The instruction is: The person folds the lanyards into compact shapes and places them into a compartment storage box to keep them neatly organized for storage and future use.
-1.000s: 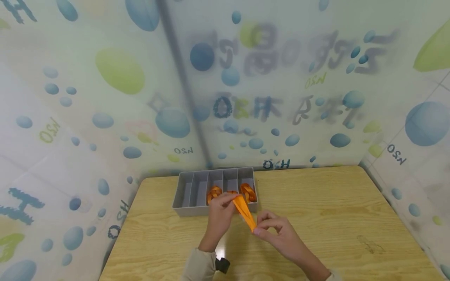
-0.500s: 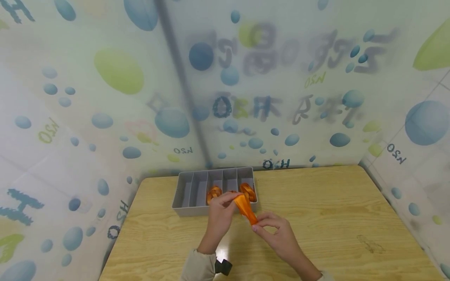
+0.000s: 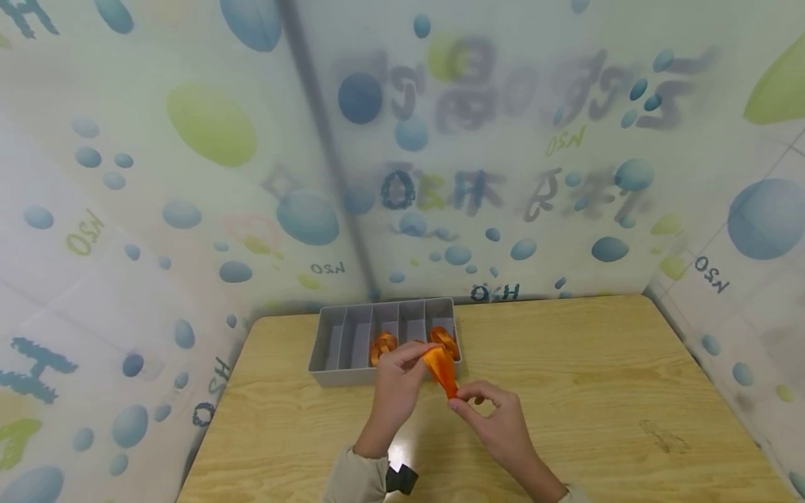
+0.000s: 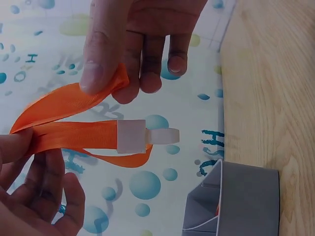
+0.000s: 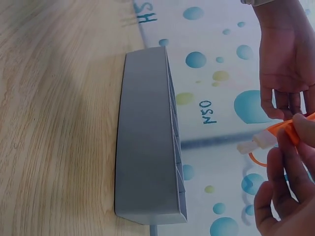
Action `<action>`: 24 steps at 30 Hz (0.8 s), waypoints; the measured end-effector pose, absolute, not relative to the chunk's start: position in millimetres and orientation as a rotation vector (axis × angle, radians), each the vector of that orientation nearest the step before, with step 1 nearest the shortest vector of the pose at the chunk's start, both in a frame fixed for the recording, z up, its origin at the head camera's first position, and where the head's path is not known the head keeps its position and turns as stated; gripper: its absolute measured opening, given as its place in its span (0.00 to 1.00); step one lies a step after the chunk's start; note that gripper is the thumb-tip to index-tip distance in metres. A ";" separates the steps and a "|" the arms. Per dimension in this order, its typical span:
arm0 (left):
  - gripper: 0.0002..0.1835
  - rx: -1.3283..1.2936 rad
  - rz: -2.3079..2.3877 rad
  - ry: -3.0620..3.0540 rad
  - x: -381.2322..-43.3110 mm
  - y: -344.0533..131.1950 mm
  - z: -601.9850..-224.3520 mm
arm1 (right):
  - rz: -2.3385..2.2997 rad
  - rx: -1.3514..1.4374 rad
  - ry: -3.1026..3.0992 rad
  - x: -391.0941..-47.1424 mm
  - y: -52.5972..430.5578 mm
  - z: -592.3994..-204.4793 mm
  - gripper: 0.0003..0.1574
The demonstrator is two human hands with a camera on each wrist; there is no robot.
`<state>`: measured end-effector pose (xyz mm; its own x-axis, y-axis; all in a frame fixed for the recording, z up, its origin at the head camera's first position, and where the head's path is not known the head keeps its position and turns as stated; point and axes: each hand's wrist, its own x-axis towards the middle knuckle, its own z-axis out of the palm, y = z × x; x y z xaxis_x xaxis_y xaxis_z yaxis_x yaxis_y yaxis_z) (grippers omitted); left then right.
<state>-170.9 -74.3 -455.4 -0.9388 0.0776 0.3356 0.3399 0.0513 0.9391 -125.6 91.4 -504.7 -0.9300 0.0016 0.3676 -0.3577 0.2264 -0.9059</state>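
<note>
Above the table, both hands pinch an orange lanyard (image 3: 442, 372) stretched between them. My left hand (image 3: 396, 388) grips its upper part between thumb and fingers. Lower and to the right, my right hand (image 3: 499, 419) pinches the other end of the folded strap. In the left wrist view a white plastic clip (image 4: 131, 136) hangs from the strap, below the loop that the right hand (image 4: 133, 49) holds. Behind the hands is a grey divided box (image 3: 352, 377). Coiled orange lanyards (image 3: 383, 344) lie in its right-hand compartments, partly hidden by the left hand and strap.
The two leftmost compartments (image 3: 342, 342) of the box show bare bottoms. A wooden table (image 3: 597, 391) extends to both sides, and a patterned wall covering (image 3: 503, 154) rises right behind the box. A black band (image 3: 401, 479) sits at the left cuff.
The right hand has shifted slightly up and left, closer to the left hand. Between them the lanyard has turned, showing a wider face. The left hand has barely moved.
</note>
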 end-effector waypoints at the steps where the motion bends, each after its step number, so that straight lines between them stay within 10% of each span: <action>1: 0.07 -0.433 -1.994 -2.128 -170.5 -73.7 -454.5 | 1.753 0.318 -2.211 -125.7 90.8 -504.4 0.09; 9: 0.08 -0.474 -2.031 -2.117 -164.6 -69.3 -446.9 | 1.675 0.282 -2.140 -129.0 84.5 -503.0 0.32; 24: 0.08 -0.468 -2.072 -2.179 -160.2 -65.0 -446.6 | 1.880 0.356 -2.311 -135.2 89.5 -499.5 0.35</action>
